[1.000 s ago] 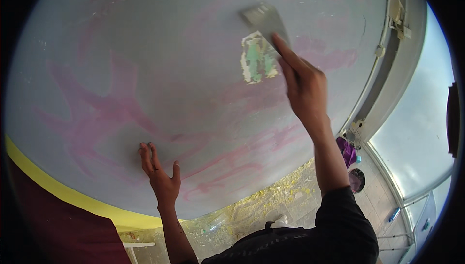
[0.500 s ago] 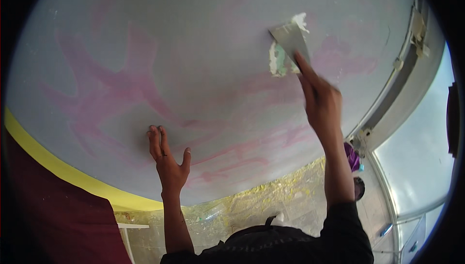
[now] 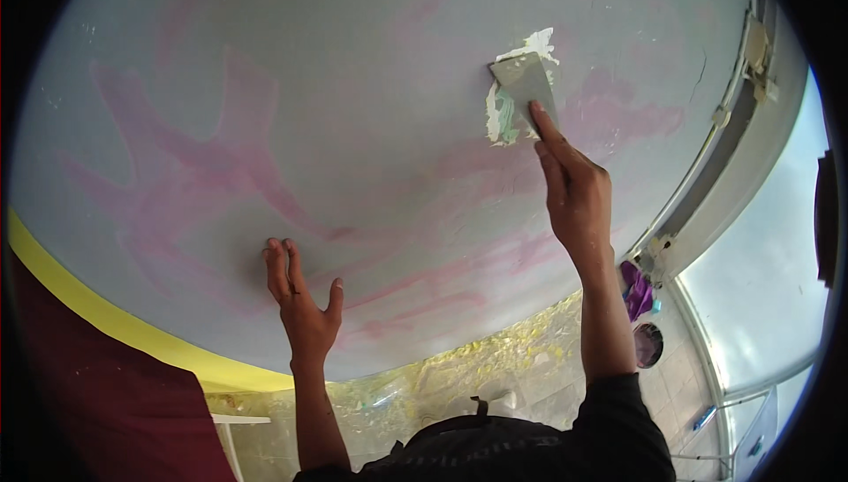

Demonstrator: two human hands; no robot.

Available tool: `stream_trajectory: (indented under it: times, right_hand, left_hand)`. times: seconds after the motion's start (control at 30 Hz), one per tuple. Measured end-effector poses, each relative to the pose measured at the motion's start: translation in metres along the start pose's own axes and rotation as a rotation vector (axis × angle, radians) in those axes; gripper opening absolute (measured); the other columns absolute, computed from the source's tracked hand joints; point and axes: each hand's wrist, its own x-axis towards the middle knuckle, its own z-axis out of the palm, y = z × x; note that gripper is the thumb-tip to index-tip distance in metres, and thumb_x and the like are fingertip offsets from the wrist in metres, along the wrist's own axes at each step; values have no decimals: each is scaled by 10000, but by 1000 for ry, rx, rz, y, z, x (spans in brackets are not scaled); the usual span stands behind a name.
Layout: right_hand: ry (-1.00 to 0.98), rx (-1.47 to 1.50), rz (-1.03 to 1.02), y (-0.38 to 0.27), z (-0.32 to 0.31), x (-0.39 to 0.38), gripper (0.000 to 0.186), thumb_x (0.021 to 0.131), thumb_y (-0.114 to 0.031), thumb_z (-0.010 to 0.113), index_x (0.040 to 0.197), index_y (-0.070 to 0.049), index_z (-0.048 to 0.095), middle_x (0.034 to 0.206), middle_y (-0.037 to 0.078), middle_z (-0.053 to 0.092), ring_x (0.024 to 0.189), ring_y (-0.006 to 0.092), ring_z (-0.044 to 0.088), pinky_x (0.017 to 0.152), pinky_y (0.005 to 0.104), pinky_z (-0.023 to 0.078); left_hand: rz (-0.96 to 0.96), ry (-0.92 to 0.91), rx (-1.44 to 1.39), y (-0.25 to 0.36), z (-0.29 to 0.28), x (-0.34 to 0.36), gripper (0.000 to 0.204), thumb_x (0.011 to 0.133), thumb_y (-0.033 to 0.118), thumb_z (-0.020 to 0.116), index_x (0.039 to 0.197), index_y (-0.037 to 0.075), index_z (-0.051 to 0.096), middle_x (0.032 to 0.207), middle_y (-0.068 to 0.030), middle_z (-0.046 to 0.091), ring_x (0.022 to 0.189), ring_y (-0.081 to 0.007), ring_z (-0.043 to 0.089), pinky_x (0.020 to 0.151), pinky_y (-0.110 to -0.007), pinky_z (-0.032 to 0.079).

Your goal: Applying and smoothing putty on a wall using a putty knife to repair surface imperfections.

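Note:
My right hand grips a wide metal scraper, its handle mostly hidden in the closed fingers and one finger stretched along the blade. The blade lies against a grey painted wall with faded pink shapes. Around and partly under it is a bare patch with ragged white edges and pale green inside. Lower left, my left hand rests on the wall, fingers stretched and thumb apart, holding nothing.
A yellow band edges the wall above a maroon surface. Yellow flakes litter the floor below. At right are a purple cloth, a round dark container, a window and conduit along the frame.
The scraper has shifted slightly left and down, and more of the white edge above it shows. My left hand stays on the wall, slightly lower in view.

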Motion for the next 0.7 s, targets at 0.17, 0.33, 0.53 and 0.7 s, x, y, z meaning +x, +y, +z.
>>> stream_trajectory:
  times: [0.17,0.33,0.53,0.7]
  right_hand:
    - [147,101,-105,5,-11,-23,462,1018,-102,613,1453,-258,611,850,201,699,630,317,615,662,340,525]
    - [14,22,0,-14,3,3,451,1021,-119,616,1444,-277,617,825,232,648,624,363,560,652,347,522]
    - [103,104,8,-11,-18,-8,428,1018,-129,626,1414,-291,646,841,251,649,627,345,638,660,369,535]
    - [-145,-96,136,-34,-5,18,420,1056,-134,559,1465,-224,591,1326,142,681,894,436,666,831,268,534]
  left_hand:
    - [-27,-27,28,2,-5,1,923,879,197,751,1627,36,234,1697,-201,173,1559,-440,163,1243,-544,220]
    - [10,-15,11,1,-2,0,936,877,186,755,1634,46,222,1701,-184,171,1562,-437,156,1244,-539,230]
    - [-6,-21,-2,2,-5,-1,942,876,159,753,1640,60,210,1710,-174,150,1567,-422,147,1250,-539,215]
    - [15,-26,-23,1,-1,3,960,877,172,755,1646,65,189,1718,-163,125,1568,-429,137,1250,-535,236]
